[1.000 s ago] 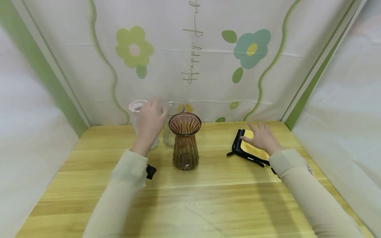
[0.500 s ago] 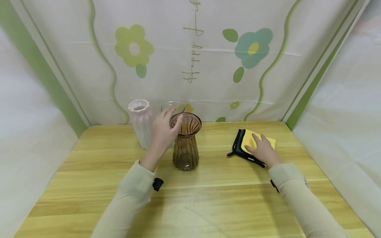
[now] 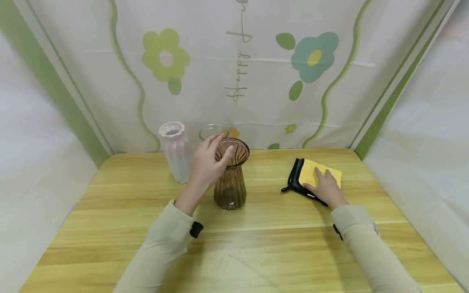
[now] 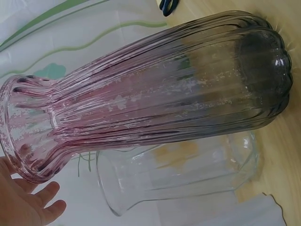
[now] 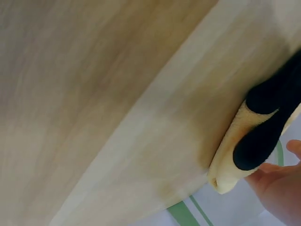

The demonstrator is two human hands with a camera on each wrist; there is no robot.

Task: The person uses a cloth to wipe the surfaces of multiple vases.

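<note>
A ribbed glass vase (image 3: pixel 230 189), pinkish at the flared top and smoky grey below, stands upright on the table. My left hand (image 3: pixel 208 165) is at the left of its rim, thumb and fingers apart. The left wrist view has these fingers (image 4: pixel 49 207) beside the rim of the same vase (image 4: pixel 155 89); contact with it is unclear. On the right lies a folded yellow cloth (image 3: pixel 311 170) with black edging and a loop. Spread fingers of my right hand (image 3: pixel 327 190) rest on its top. The cloth (image 5: pixel 225 174) appears at the right wrist view's edge.
A white-pink fluted vase (image 3: pixel 175 158) stands left of the left hand. Behind the ribbed vase is a clear glass vase (image 4: pixel 188 174), mostly hidden in the head view. A printed curtain (image 3: pixel 205 81) backs the wooden table (image 3: pixel 264 244).
My left hand has moved right, from in front of the white-pink vase to the ribbed vase's rim. My right hand has lowered onto the yellow cloth. The vases have stayed put.
</note>
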